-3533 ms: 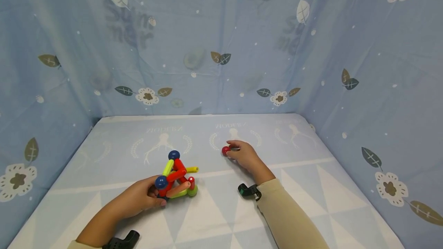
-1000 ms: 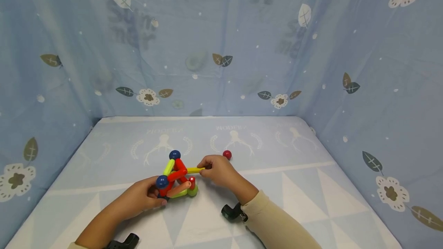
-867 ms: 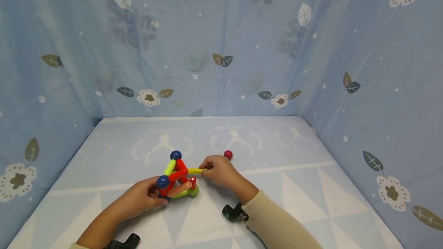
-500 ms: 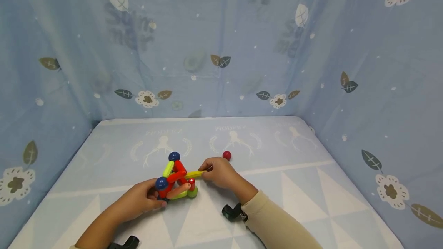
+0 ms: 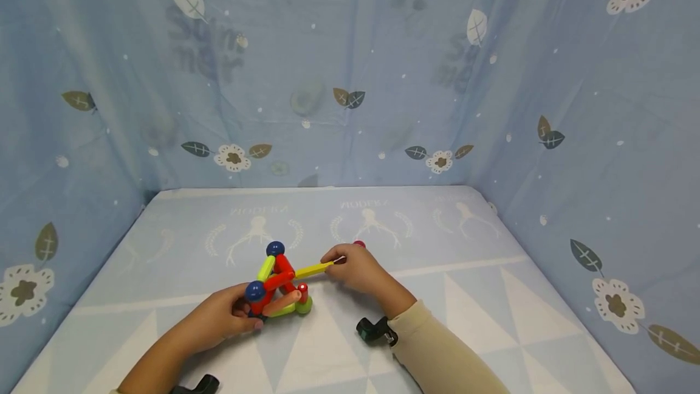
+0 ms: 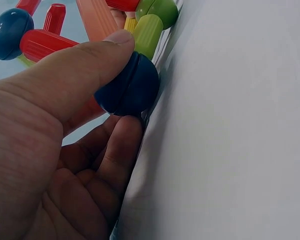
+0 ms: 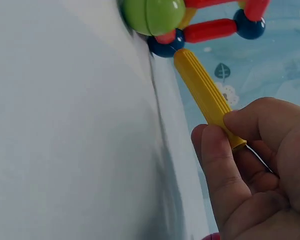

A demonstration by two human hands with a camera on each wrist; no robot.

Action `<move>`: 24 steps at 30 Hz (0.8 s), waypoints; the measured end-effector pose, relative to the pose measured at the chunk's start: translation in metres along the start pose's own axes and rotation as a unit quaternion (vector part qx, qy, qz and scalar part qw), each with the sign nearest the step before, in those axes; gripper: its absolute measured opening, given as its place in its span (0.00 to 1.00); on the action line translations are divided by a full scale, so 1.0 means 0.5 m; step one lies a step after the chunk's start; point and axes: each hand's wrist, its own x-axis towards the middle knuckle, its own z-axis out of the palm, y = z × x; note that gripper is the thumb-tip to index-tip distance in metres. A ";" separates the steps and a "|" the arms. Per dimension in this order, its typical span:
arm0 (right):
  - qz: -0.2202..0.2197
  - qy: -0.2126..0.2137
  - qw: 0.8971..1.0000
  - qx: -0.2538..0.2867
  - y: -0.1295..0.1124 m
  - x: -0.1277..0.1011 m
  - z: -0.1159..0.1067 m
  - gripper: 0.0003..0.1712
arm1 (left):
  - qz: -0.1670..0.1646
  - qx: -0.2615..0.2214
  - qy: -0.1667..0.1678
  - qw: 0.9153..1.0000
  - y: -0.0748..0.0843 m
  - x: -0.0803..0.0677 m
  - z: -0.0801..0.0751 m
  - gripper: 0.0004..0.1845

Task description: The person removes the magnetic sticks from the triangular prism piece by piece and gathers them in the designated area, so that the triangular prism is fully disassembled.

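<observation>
Two faint words are printed on the far part of the mat (image 5: 492, 297), above pale antler drawings; they look like "MODERN", but the print is too washed out for me to be sure. On the cloth wall (image 5: 350, 65) behind there is large grey writing that shows reversed and is not readable, among leaves and flowers.

A small red ball (image 5: 359, 244) lies on the mat just behind my right hand (image 5: 358, 267), and my knuckles hide most of it. A black clip (image 5: 374, 330) sits at my right wrist, where the beige sleeve (image 5: 443, 357) begins. Another black piece shows at the near edge by my left arm.

The toy structure (image 5: 276, 281) of rods and balls stands on the mat in the near left part, between my two hands. My left hand (image 5: 219, 321) is at its near left corner: in the left wrist view the thumb (image 6: 75, 70) presses on top of a dark blue ball (image 6: 127, 90) and a finger curls under it, so this hand is clamped on that ball. A second blue ball (image 5: 275, 248) is at the top of the structure.

The yellow rod (image 5: 313, 270) points out from the structure to the right. My right hand pinches its far end between thumb and fingertips (image 7: 217, 145), closed on the rod. In the right wrist view its other end is at a blue ball next to a green ball (image 7: 152, 15).
</observation>
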 end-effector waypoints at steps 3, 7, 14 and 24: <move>0.006 0.012 1.000 0.010 0.006 0.002 -0.014 0.08 | 0.000 -0.006 -0.004 1.000 -0.001 0.000 0.000 0.28; 0.014 0.032 0.999 0.032 0.014 0.005 -0.040 0.08 | 0.020 -0.019 -0.004 1.000 -0.006 0.000 0.002 0.28; 0.033 0.062 0.996 0.051 0.028 0.006 -0.086 0.09 | 0.043 -0.015 0.002 0.999 -0.004 -0.002 0.006 0.27; 0.076 0.116 0.987 0.079 0.066 0.013 -0.144 0.08 | 0.016 -0.005 0.005 1.000 -0.003 -0.003 -0.001 0.28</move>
